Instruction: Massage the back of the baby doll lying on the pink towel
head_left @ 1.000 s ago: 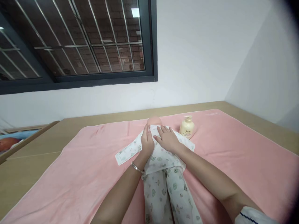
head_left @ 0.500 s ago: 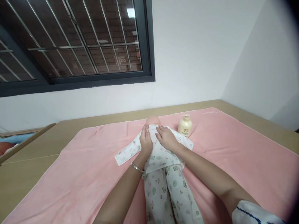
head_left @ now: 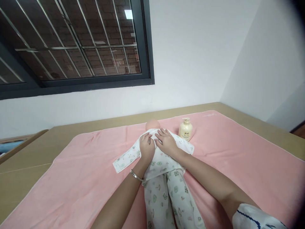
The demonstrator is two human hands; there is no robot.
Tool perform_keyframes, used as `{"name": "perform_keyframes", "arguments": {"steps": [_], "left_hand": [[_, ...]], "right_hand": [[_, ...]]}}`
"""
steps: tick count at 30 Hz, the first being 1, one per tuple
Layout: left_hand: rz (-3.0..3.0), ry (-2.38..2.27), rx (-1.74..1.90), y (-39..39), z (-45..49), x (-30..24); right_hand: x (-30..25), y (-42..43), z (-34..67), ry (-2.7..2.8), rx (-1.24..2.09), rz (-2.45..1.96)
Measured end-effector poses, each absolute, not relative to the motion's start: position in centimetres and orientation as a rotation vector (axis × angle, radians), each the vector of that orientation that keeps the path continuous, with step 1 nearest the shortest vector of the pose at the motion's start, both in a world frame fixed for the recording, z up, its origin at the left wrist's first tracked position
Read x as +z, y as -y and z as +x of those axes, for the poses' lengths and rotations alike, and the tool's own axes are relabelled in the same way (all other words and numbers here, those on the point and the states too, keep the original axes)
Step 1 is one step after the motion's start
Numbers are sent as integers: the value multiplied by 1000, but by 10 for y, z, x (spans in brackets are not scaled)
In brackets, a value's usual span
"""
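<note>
A baby doll point(head_left: 152, 124) in a white printed top point(head_left: 159, 163) and matching trousers point(head_left: 166, 197) lies on a pink towel point(head_left: 78, 178). My left hand point(head_left: 147, 147) rests flat on the doll's chest, fingers together, a bracelet on its wrist. Beside it, my right hand point(head_left: 166, 142) lies flat on the chest with fingers stretched out, the two hands nearly touching. Neither hand holds anything. Only the top of the doll's head shows above my fingers.
A cream pump bottle point(head_left: 185, 129) stands on the towel just right of the doll. The towel covers a tan table point(head_left: 28, 159) that meets white walls at the back and right. A dark barred window point(head_left: 71, 47) is up left.
Both hands stay on the doll's chest. The left hand has turned from its edge to lie flatter on the top. The view has shifted slightly right.
</note>
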State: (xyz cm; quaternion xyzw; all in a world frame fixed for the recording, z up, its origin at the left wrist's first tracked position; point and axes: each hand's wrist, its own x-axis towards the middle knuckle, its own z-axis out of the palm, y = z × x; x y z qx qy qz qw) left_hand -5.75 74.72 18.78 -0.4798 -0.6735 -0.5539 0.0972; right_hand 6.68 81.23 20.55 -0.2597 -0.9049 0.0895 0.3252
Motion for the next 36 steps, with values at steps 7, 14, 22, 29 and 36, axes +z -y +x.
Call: {"name": "perform_keyframes", "arguments": {"steps": [7,14,22,29,36], "left_hand": [[-1483,2072,-1369,-740,-53,186],[-1610,2181,-1334,-735,-50,174],[-1554,2291,-1325,-738,-57,174],[-1639,2033,-1215,-728,-35,180],[-1543,2238,-1192,-731,-46,180]], "right_hand": [[204,-806,65,2414,219,-854],[215,-814,67,2592,238,-928],[218,-790,66,2630,104,-956],[221,-823,70,2647,363,-877],[226,-795,70,2658,29,-961]]}}
